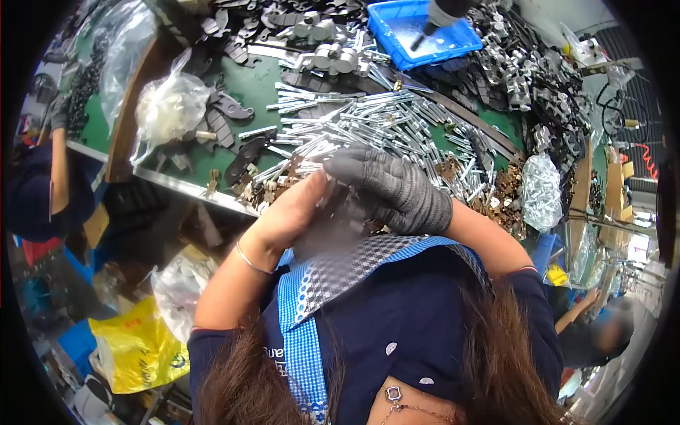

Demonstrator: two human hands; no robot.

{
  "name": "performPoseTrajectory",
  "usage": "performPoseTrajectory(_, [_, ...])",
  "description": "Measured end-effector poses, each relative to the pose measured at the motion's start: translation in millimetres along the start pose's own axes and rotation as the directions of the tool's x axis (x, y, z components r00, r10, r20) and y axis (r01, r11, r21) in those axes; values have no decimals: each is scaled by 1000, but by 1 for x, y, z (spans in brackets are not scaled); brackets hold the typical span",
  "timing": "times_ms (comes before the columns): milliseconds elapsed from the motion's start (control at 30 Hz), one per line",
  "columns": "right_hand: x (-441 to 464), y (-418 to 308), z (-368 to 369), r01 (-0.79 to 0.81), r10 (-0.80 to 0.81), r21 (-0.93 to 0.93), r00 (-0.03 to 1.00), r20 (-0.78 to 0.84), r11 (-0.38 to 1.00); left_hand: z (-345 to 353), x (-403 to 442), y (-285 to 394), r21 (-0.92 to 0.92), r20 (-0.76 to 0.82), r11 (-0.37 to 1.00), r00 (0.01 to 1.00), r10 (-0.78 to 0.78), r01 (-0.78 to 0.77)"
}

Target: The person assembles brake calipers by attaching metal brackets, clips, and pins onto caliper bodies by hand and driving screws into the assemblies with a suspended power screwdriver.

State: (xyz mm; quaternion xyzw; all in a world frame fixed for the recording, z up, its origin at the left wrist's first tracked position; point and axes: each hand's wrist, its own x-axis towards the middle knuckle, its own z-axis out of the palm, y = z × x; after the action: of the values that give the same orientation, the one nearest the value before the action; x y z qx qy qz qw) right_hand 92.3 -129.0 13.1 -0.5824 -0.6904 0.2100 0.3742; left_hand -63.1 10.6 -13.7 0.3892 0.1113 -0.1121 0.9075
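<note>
My left hand point(294, 209), bare with a thin bracelet at the wrist, meets my right hand in front of my chest. Its fingers are mostly hidden, and a dark grey motion blur lies between the two palms. The right hand point(400, 191) wears a dark grey knitted glove. Its fingers are pressed together and curl over the left thumb side; whatever the hands enclose cannot be made out. Just beyond them spreads a pile of silver metal pins point(382, 124). Small brownish metal clips point(499, 195) lie at the bench's near edge.
Silver castings point(336, 57) and black plates point(223, 120) cover the green bench. A blue tray point(393, 32) sits under a dark hanging tool point(439, 18). Plastic bags lie left point(170, 106) and right point(542, 191). Other people point(49, 184) are at both sides.
</note>
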Motion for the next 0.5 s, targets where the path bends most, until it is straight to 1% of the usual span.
performPoseTrajectory(33, [-3, 3, 3, -21, 21, -7, 1000, -6, 1000, 1, 0, 2, -220, 66, 973, 996, -51, 65])
performPoseTrajectory(67, [-4, 4, 5, -40, 40, -12, 999, -12, 999, 1, 0, 3, -213, 71, 975, 996, -56, 70])
performPoseTrajectory(100, [0, 0, 6, 10, -22, -113, 994, -103, 994, 2, -1, 3, -172, 20, 984, 998, -51, 54])
performPoseTrajectory(133, [-2, 1, 10, 8, -21, -115, 994, -111, 993, 2, -2, 3, -129, -31, 991, 999, -43, 38])
performPoseTrajectory(167, [-5, 6, 16, -25, 20, -47, 994, -103, 999, 3, -2, 3, -186, -40, 981, 997, -61, 52])
performPoseTrajectory(200, [-8, 9, 20, -59, 61, 22, 994, -90, 998, 4, -3, 3, -182, -38, 982, 997, -65, 57])
performPoseTrajectory(233, [-9, 10, 20, -60, 62, 21, 994, -95, 998, 7, -4, 4, -111, -93, 993, 994, -51, 40])
performPoseTrajectory(267, [-10, 11, 19, -39, 37, -23, 996, -85, 999, 9, -6, 5, -39, -146, 999, 989, -31, 25])
performPoseTrajectory(300, [-10, 12, 19, -19, 14, -67, 997, -73, 998, 12, -7, 5, -66, -184, 997, 982, -51, 39])
performPoseTrajectory(333, [-11, 13, 21, -20, 15, -67, 997, -73, 998, 11, -6, 4, -66, -184, 997, 982, -51, 40])
performPoseTrajectory(433, [-14, 15, 24, -84, 83, -12, 995, -61, 996, 9, -6, 0, -28, -160, 999, 987, -23, 19])
performPoseTrajectory(500, [-9, 10, 18, -25, 12, -126, 995, -104, 992, 10, -6, 2, 34, -180, 999, 984, -1, 8])
